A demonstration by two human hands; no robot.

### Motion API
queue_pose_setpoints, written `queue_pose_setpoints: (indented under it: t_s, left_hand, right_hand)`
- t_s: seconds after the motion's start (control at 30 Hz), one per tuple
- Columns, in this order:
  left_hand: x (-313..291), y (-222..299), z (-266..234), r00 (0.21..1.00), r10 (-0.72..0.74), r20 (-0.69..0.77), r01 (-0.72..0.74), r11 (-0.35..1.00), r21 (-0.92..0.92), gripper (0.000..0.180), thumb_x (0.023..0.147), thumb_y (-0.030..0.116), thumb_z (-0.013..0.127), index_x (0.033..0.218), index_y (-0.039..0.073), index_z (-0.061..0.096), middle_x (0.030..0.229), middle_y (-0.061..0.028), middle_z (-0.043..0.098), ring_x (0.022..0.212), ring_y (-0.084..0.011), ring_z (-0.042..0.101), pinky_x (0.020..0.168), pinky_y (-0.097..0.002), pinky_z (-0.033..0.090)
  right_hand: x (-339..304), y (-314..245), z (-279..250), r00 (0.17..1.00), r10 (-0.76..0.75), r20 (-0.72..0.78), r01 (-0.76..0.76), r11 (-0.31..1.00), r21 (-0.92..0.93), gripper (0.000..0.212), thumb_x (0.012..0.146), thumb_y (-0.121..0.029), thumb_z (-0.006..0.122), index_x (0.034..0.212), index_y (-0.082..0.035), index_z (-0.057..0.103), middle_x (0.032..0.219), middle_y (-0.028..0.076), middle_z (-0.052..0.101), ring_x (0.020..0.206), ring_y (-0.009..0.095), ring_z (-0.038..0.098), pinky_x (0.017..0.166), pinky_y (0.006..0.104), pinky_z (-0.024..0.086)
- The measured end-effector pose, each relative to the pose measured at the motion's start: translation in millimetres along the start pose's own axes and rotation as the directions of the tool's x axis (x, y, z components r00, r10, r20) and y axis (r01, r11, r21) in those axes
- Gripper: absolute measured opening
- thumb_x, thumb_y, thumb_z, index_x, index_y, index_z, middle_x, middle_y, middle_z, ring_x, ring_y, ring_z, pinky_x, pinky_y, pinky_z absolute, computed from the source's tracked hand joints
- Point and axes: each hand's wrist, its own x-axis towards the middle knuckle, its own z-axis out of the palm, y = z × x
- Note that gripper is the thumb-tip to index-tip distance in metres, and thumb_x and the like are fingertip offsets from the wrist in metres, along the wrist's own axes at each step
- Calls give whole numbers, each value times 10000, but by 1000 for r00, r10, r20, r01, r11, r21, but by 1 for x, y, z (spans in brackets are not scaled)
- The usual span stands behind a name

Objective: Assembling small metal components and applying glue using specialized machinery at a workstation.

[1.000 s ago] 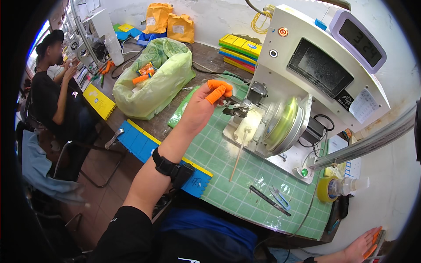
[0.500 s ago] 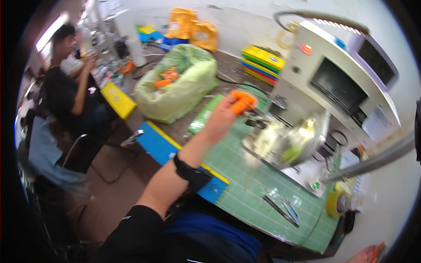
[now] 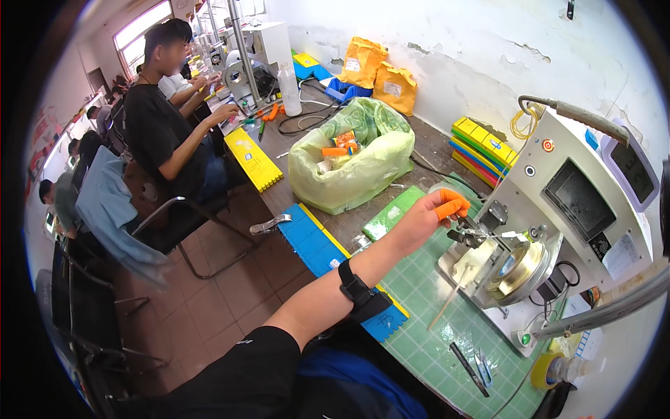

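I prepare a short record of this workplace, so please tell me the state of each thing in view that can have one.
Left hand: fingers curled, at the metal clamp; grip unclear
Plastic bag: open, orange items inside
Screen: dark
Red button: appears lit
Blue tweezers: lying on green mat
Board stack: piled, yellow on top

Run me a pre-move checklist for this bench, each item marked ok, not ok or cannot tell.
1. Left hand wearing finger covers: ok, orange ones show.
2. Left hand gripping the clamp: cannot tell; the fingers are close by, but contact is unclear.
3. Right hand in view: not ok, it does not show.
4. Wheel stopped: cannot tell from a still.
5. Tweezers clear of the wheel: ok, lying apart from it on the mat.
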Motion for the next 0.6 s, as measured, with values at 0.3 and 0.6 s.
queue_pose_setpoints:
  t_s: [0.3,0.6]
  left_hand:
    - [1,35,11,992,62,110,-116,785,608,148,1000,108,657,1119,57,728,1099,-14,687,1022,-103,626,890,-268,496]
    - [14,69,35,801,151,580,-596,107,796,148,815,79,783,924,21,701,930,-87,562,878,-304,572,784,-403,492]
  right_hand:
    - [-69,-36,137,575,274,771,330,785,-525,94,860,-25,717,944,16,710,898,175,721,849,348,700,771,370,524]
    - [-77,8,151,527,435,730,365,660,-657,310,851,-61,743,1151,-13,680,1072,167,674,1011,369,635,854,415,510]
